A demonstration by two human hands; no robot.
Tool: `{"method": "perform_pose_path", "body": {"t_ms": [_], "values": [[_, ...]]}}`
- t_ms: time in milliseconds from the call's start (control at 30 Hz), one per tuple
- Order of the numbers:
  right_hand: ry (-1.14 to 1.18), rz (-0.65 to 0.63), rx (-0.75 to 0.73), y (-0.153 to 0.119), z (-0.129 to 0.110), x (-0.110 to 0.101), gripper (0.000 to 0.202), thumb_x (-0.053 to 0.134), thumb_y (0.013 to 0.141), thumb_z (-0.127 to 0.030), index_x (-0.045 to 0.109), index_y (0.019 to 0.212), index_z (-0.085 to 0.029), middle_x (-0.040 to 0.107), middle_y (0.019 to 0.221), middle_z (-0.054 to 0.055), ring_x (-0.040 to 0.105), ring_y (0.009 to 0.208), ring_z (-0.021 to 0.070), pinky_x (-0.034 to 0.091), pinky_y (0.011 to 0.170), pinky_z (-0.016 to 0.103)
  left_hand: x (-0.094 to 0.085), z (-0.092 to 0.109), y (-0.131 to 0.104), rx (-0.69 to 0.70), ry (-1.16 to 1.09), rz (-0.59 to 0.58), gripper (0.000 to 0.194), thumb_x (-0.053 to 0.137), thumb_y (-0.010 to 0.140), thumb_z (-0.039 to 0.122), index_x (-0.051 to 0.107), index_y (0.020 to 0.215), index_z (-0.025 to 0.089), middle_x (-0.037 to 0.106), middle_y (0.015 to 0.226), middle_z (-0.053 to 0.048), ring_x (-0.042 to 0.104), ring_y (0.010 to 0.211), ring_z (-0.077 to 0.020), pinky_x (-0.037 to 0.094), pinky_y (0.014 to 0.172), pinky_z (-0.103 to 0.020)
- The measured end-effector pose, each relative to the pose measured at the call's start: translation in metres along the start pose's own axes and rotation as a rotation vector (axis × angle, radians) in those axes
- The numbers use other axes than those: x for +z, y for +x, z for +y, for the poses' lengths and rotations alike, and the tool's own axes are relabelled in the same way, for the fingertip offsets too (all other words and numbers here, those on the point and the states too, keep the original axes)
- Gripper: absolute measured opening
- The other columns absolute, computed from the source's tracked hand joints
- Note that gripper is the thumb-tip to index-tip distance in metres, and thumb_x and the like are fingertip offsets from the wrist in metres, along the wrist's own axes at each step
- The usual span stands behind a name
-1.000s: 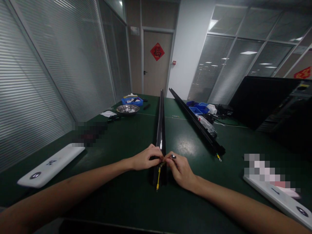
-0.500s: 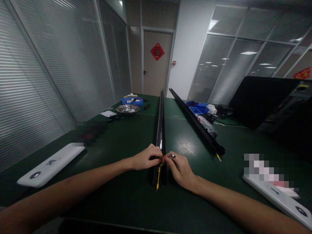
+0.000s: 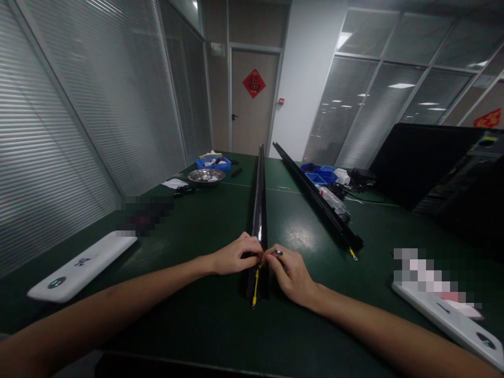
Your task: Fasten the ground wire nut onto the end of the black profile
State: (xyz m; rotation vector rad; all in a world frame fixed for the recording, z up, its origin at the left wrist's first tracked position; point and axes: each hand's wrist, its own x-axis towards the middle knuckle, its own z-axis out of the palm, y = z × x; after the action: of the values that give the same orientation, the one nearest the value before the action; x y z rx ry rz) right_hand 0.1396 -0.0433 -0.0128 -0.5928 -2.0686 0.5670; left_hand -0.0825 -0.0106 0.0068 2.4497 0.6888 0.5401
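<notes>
A long black rail runs away from me along the table, its near end under my fingers. Out of that end comes a short yellow wire with a ring terminal at its tip. My left hand is closed over the rail, thumb and fingers pinched at the wire's upper part. From the other side my right hand, with a ring on one finger, pinches at the same spot, fingertips touching the left ones. Fingers partly hide what lies between them.
A second black rail with a yellow wire lies at right. Behind it are blue bins and a plastic bottle. A metal bowl and blue basket stand at far left. White devices lie on both sides.
</notes>
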Motion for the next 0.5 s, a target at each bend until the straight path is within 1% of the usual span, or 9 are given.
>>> {"method": "perform_pose_path", "body": {"t_ms": [300, 400, 500], "values": [[0.042, -0.002, -0.016, 0.0023, -0.0019, -0.0025, 0.028, 0.042, 0.109, -0.024, 0.067, 0.098, -0.019, 0.066, 0.087, 0.005, 0.064, 0.076, 0.0174, 0.052, 0.073, 0.029, 0.0010, -0.0023, 0.0001, -0.003, 0.008, 0.000, 0.025, 0.050, 0.103, 0.032, 0.065, 0.089, 0.018, 0.067, 0.090, -0.002, 0.057, 0.092, -0.0193, 0.033, 0.089, -0.032], [0.032, 0.007, -0.009, 0.0015, -0.0013, -0.0015, 0.026, 0.043, 0.108, -0.023, 0.067, 0.098, -0.019, 0.066, 0.088, 0.005, 0.065, 0.078, 0.0178, 0.051, 0.073, 0.029, 0.0006, -0.0010, 0.0002, -0.003, 0.005, -0.001, 0.024, 0.049, 0.103, 0.031, 0.065, 0.089, 0.018, 0.066, 0.089, -0.001, 0.057, 0.092, -0.0190, 0.032, 0.089, -0.032], [0.004, 0.000, 0.011, 0.0001, 0.0005, 0.0003, 0.026, 0.043, 0.108, -0.024, 0.066, 0.097, -0.019, 0.066, 0.087, 0.005, 0.064, 0.077, 0.0183, 0.050, 0.073, 0.030, 0.0004, 0.0002, 0.0004, -0.008, -0.001, -0.001, 0.027, 0.048, 0.103, 0.034, 0.065, 0.089, 0.018, 0.066, 0.090, -0.002, 0.057, 0.092, -0.0197, 0.032, 0.089, -0.032]]}}
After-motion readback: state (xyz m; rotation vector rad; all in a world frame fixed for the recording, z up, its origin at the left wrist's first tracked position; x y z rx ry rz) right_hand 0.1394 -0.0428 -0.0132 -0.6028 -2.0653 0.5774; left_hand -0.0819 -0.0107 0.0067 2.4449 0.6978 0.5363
